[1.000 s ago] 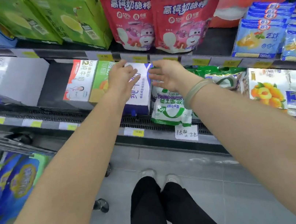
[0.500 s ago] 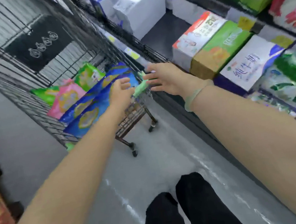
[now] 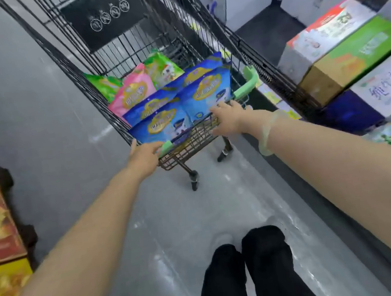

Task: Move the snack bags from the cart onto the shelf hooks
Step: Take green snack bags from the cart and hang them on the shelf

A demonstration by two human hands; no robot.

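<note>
Now turned from the shelf to the cart (image 3: 189, 146), left hand (image 3: 143, 156) and right hand (image 3: 229, 120) open, empty, closing on the blue snack bags (image 3: 183, 109) to fetch.

The cart (image 3: 138, 42) is dark wire with a mint-green handle (image 3: 247, 85). On its front panel hangs a black sign (image 3: 106, 16) with white round icons. Inside lie blue snack bags (image 3: 160, 125) bearing gold oval emblems, a pink bag (image 3: 134, 93) with a yellow emblem, and green bags (image 3: 162, 68). The floor (image 3: 40, 115) is pale grey. A translucent pale-green bangle (image 3: 267, 132) circles the right wrist. The trousers (image 3: 254, 276) are black. On the shelf (image 3: 271, 32) stand white, green and dark-blue boxes.
</note>
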